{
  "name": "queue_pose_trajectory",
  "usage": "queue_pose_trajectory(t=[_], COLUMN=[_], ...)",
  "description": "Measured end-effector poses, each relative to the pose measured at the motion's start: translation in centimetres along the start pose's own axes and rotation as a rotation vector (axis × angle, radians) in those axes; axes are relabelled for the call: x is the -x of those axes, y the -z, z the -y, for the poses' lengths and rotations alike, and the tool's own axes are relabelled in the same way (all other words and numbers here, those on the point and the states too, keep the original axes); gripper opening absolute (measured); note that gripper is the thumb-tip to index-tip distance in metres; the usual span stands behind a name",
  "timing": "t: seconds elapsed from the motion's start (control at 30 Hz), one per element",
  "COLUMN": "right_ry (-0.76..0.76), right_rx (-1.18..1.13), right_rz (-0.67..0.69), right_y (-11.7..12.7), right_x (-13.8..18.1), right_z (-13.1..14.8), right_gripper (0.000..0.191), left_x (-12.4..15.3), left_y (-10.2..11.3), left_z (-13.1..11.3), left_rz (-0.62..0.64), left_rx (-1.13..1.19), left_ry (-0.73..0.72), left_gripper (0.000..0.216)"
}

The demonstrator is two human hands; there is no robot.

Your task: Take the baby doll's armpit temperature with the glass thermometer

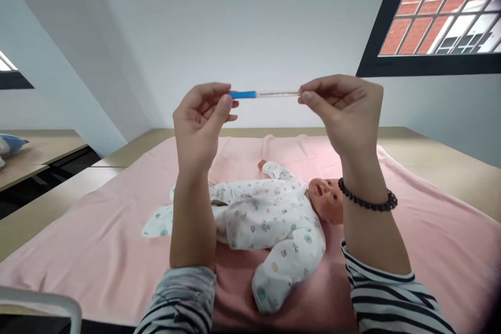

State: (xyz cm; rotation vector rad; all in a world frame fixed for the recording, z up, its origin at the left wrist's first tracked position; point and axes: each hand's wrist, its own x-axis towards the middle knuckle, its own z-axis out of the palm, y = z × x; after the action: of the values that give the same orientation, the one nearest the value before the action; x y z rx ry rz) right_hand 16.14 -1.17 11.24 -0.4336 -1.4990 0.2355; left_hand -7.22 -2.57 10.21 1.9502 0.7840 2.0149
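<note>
A thin glass thermometer with a blue end is held level in front of me, above the table. Thumb and fingers of my left hand pinch the blue end. My right hand pinches the clear end on the right between thumb and forefinger. Below, a baby doll in a white patterned suit lies on its back, head to the right and legs to the left. My forearms cover part of its legs and head.
A pink blanket covers most of the wooden table. A white wall stands behind it, with a barred window at upper right. A white metal rail curves at lower left. Another wooden surface lies far left.
</note>
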Motion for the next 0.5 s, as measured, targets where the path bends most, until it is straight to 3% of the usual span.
queue_pose_trajectory(t=[0.1, 0.3, 0.5], right_ry=[0.04, 0.002, 0.022], right_rx=[0.017, 0.062, 0.004], right_rz=[-0.007, -0.158, -0.238], right_y=[-1.2, -1.0, -0.4], right_x=[1.6, 3.9, 4.0], right_z=[1.8, 4.1, 4.7], right_gripper=[0.007, 0.019, 0.021], left_x=[1.3, 2.9, 3.7], left_y=[0.4, 0.3, -0.9], left_z=[-1.4, -4.0, -4.6], left_rz=[-0.021, -0.096, -0.115], left_rx=[-0.016, -0.091, -0.07], left_ry=[-0.049, -0.112, -0.14], left_gripper=[0.015, 0.012, 0.007])
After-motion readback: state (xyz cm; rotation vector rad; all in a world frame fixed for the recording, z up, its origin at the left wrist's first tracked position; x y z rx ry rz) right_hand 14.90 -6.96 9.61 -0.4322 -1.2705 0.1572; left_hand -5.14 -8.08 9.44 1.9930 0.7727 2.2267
